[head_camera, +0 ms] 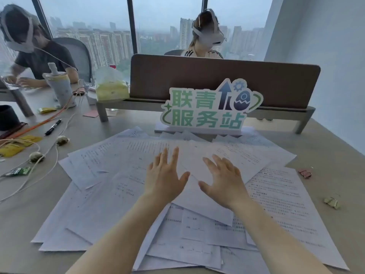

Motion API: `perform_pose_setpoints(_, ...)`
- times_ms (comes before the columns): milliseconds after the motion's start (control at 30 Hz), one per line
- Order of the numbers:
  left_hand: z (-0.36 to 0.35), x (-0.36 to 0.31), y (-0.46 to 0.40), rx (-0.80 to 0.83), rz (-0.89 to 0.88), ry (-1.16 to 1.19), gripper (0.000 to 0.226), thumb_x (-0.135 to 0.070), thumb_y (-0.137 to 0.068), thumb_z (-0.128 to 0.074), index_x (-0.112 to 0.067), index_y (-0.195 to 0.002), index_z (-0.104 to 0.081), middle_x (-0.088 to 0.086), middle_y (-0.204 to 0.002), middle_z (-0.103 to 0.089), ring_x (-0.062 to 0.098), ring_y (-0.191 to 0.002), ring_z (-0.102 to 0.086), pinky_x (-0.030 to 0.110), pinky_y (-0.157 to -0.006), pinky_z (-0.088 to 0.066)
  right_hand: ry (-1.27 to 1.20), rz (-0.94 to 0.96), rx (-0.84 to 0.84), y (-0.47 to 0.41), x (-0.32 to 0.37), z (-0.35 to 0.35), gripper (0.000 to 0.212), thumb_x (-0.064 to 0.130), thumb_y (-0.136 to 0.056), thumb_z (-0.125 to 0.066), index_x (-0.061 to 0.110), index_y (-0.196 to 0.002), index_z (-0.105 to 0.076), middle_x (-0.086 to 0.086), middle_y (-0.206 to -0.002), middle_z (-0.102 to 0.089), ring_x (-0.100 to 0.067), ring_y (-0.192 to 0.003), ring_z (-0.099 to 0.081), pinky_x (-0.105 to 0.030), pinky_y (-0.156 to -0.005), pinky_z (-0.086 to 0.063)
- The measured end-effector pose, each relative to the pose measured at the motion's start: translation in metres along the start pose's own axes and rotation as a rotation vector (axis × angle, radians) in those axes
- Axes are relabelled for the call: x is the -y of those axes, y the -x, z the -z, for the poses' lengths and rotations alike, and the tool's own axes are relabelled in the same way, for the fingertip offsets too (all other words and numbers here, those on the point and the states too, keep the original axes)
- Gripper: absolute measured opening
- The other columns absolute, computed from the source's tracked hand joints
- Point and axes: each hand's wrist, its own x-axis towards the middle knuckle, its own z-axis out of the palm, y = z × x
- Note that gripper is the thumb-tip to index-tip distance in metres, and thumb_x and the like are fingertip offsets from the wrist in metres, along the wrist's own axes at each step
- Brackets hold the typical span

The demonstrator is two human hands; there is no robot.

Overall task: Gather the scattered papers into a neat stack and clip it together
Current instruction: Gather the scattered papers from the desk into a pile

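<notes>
Two bare hands hover palm-down over the middle of the spread, the left hand [165,175] and the right hand [222,179] side by side with thumbs nearly meeting, every finger straight and splayed apart, gripping nothing. Whether the palms press the top sheet or float just above it cannot be told. Under them lie the scattered papers [110,194], printed white sheets overlapping at many angles, corners jutting toward 10, 1 and 4 o'clock, the lowest sheets running off the near edge of view at 6 o'clock. At 12 o'clock the far sheets slip under the base of a green-lettered sign [209,107] standing before a brown divider panel [276,80]. Bare desk [325,147] shows at 2 to 3 o'clock, where a small pink binder clip [305,173] lies just beside the paper edge and a pale green clip [332,202] sits a little farther out at 4 o'clock. At 9 o'clock the open strip of desk is narrower, crossed by a white cable [47,165]; beyond it at 10 o'clock lie a black pen [53,127], yellow wrappers [17,144] and an orange cable [49,119]. Two people wearing headsets sit at the far side, at 11 and 1 o'clock.
</notes>
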Motion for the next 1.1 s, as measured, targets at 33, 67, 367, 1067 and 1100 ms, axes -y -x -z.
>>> perform_pose_setpoints(33,-0.002,0.001,0.003,0.052,0.042,0.015,0.084,-0.062,-0.089,-0.040,-0.023,-0.154,-0.002,0.011,-0.160,-0.018,0.031,-0.145,-0.020,0.045,-0.112,-0.029,-0.007,-0.028,0.048,0.003,-0.002,-0.004,0.078,0.063,-0.089,-0.040,0.034,-0.154,-0.010,0.000,-0.165,-0.004,-0.032,-0.150,-0.004,-0.048,-0.120,-0.012)
perform_pose_setpoints(67,-0.005,0.002,0.006,0.084,0.078,0.038,0.085,-0.061,-0.088,-0.042,-0.023,-0.154,-0.004,0.011,-0.158,-0.023,0.032,-0.142,-0.024,0.045,-0.109,-0.033,-0.010,-0.065,0.080,0.005,-0.003,-0.006,0.078,0.063,-0.089,-0.040,0.034,-0.154,-0.009,-0.001,-0.165,-0.003,-0.033,-0.150,-0.003,-0.048,-0.120,-0.012)
perform_pose_setpoints(367,-0.019,0.004,0.010,0.286,0.290,0.240,0.082,-0.050,-0.087,-0.052,-0.018,-0.152,-0.013,0.015,-0.144,-0.041,0.035,-0.134,-0.033,0.042,-0.104,-0.035,-0.086,-0.370,0.166,0.010,-0.022,-0.021,0.076,0.067,-0.087,-0.038,0.032,-0.151,-0.019,-0.009,-0.164,-0.008,-0.045,-0.140,-0.025,-0.048,-0.113,-0.027)
perform_pose_setpoints(1067,-0.028,-0.003,-0.034,0.324,0.666,0.984,0.044,-0.028,-0.073,-0.081,0.000,-0.103,-0.066,0.014,-0.093,-0.071,0.031,-0.085,-0.067,0.039,-0.079,-0.055,-0.218,-0.160,0.241,0.026,-0.030,-0.028,0.082,0.059,-0.078,-0.053,0.034,-0.152,-0.028,0.004,-0.165,-0.011,-0.027,-0.152,0.000,-0.038,-0.123,-0.005)
perform_pose_setpoints(1100,-0.029,-0.005,-0.033,0.314,0.652,0.987,0.038,-0.024,-0.075,-0.080,0.000,-0.102,-0.066,0.013,-0.091,-0.070,0.030,-0.083,-0.067,0.039,-0.079,-0.055,-0.219,-0.146,0.248,0.027,-0.030,-0.028,0.081,0.058,-0.078,-0.054,0.034,-0.152,-0.028,0.005,-0.165,-0.011,-0.026,-0.152,-0.001,-0.038,-0.123,-0.005)
